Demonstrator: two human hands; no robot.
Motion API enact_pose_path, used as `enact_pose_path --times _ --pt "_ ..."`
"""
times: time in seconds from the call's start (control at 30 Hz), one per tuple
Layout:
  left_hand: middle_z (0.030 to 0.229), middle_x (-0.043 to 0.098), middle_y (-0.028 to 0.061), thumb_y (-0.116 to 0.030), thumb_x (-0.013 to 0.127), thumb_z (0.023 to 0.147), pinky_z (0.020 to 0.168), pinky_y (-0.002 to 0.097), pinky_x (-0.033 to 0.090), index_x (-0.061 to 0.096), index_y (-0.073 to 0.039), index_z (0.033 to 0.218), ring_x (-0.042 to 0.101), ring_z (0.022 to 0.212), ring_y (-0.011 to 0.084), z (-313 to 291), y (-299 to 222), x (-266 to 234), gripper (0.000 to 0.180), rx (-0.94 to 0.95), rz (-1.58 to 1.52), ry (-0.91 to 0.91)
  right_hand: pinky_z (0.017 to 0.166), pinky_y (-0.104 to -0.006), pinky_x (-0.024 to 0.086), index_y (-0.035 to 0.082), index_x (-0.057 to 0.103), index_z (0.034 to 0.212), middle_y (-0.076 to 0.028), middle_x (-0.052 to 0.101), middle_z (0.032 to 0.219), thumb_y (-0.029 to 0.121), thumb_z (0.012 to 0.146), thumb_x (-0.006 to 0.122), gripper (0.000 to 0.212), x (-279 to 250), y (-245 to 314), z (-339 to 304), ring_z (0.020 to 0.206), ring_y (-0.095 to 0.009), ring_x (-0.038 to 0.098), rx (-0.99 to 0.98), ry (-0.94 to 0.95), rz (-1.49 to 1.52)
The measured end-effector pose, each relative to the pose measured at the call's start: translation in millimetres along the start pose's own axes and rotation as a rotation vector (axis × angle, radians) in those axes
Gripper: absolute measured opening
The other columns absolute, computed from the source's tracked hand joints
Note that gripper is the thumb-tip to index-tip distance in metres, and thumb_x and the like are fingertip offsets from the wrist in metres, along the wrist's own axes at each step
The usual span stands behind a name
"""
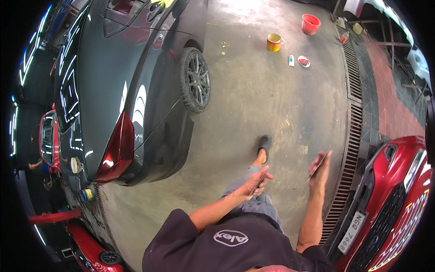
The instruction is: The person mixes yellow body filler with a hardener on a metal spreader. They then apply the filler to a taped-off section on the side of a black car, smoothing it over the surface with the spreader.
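Note:
My left hand (257,183) is in front of my body, its fingers closed round a thin flat plate (255,186) seen nearly edge-on. To the right, my raised right hand (321,171) grips another thin flat plate (321,163), also edge-on. I cannot make out the exact kind of either plate. Both hands are in the air, apart from each other. The nearest large thing on the left is a dark grey car (156,113), with its red tail light (118,149) and rear wheel (195,80) showing.
On the concrete floor ahead are a yellow and red can (273,43), a red bucket (311,24), a small white and blue tube (291,60) and a round dish (303,61) with something red in it. A drain grate (353,131) runs along the right, beside a red car (385,204).

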State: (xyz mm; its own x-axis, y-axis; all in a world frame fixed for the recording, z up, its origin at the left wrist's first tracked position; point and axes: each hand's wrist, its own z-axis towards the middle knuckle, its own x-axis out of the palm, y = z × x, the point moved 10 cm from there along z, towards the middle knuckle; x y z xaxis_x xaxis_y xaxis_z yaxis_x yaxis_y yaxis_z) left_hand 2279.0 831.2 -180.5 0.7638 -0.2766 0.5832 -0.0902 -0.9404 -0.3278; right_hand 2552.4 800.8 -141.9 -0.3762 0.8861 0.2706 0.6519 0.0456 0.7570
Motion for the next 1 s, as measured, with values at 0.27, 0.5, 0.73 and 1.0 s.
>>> enact_pose_path --times 0.27,0.5,0.73,1.0 --pt "0.066 0.041 -0.0056 -0.072 0.052 0.098 0.038 0.0223 0.025 0.059 -0.005 0.115 0.035 0.041 0.0051 -113 68 -124 0.069 -0.009 -0.093 -0.141 0.038 -0.0285 0.032 0.007 0.059 0.105 0.001 0.045 0.06 0.067 0.102 0.047 0.062 -64 -304 -146 0.044 -0.01 0.04 0.605 0.021 -0.089" --pt "0.066 0.044 -0.0032 -0.068 0.055 0.099 0.038 0.0246 0.026 0.057 -0.003 0.12 0.037 0.041 0.0078 -175 163 -308 0.069 -0.177 -0.066 -0.358 0.041 -0.0297 0.03 0.006 0.06 0.102 0.001 0.046 0.061 0.067 0.105 0.041 0.064 -10 -458 -200 0.045 -0.012 0.038 0.666 0.131 -0.285" --pt "0.067 0.044 -0.0027 -0.07 0.053 0.099 0.036 0.025 0.028 0.051 -0.002 0.133 0.039 0.04 0.0075 -210 251 -487 0.077 -0.345 -0.135 -0.266 0.045 -0.0319 0.033 0.006 0.066 0.098 0.0 0.048 0.062 0.067 0.106 0.036 0.068 13 -621 -196 0.05 -0.014 0.042 0.629 0.146 -0.393" --pt "0.068 0.05 0.0004 -0.067 0.052 0.101 0.035 0.025 0.032 0.051 0.002 0.131 0.043 0.039 0.0094 -220 292 -593 0.075 -0.384 -0.279 -0.08 0.049 -0.0338 0.039 0.005 0.073 0.094 -0.002 0.053 0.067 0.067 0.106 0.036 0.073 38 -743 -214 0.058 -0.014 0.049 0.538 0.185 -0.562"
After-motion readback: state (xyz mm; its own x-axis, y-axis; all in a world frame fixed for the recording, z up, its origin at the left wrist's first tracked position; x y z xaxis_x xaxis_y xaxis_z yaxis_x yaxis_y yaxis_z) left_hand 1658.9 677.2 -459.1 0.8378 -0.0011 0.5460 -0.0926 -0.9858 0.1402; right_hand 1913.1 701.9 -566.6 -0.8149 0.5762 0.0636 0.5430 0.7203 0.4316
